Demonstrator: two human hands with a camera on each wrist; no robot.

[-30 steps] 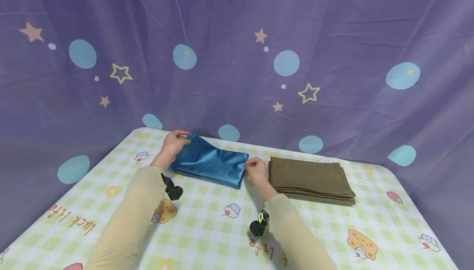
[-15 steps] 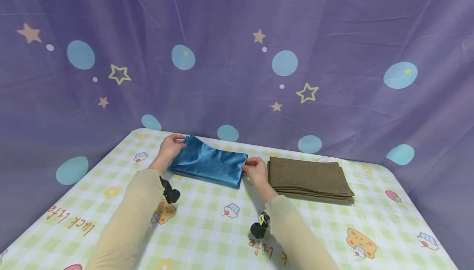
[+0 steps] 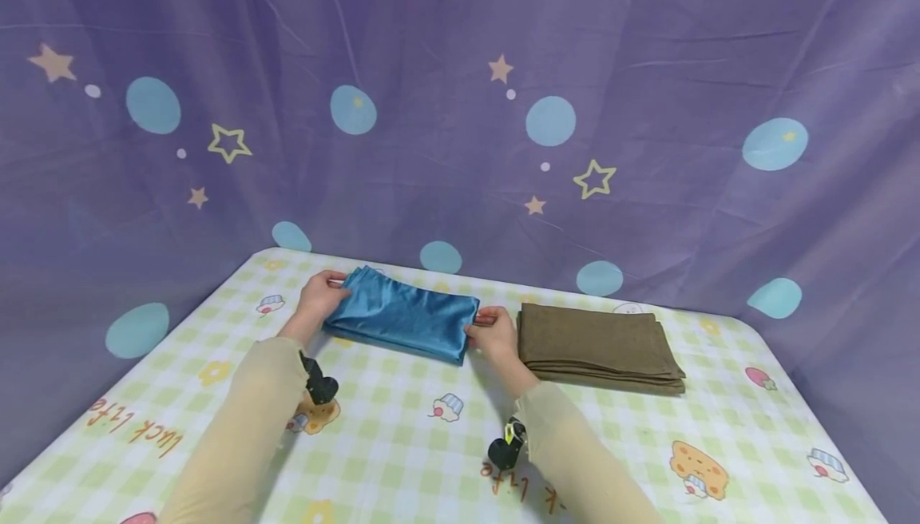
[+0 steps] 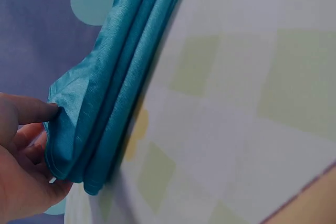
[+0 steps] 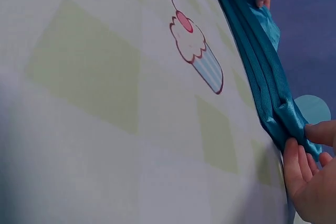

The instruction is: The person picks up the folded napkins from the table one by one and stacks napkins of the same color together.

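Note:
A folded blue satin cloth [image 3: 402, 315] lies across the back middle of the table, its layers stacked along the near side. At its left end, my left hand [image 3: 319, 297] pinches the edge, and the left wrist view shows that thumb on the top of the cloth [image 4: 113, 82] with the other fingers behind and below. My right hand [image 3: 496, 337] pinches the opposite end. In the right wrist view the right hand [image 5: 317, 184] has its thumb on one face and its fingers against the layered edge. The far left corner stands slightly raised.
Right of the right hand sits a folded brown cloth stack [image 3: 596, 344], close beside it. A checked tablecloth [image 3: 388, 444] with printed cakes and flowers covers the table. Behind the back edge hangs a purple curtain [image 3: 446, 172].
My left hand has slid from the far left corner down and left along the end edge. That raised corner has dropped lower. The right hand stays at its end, nearly still.

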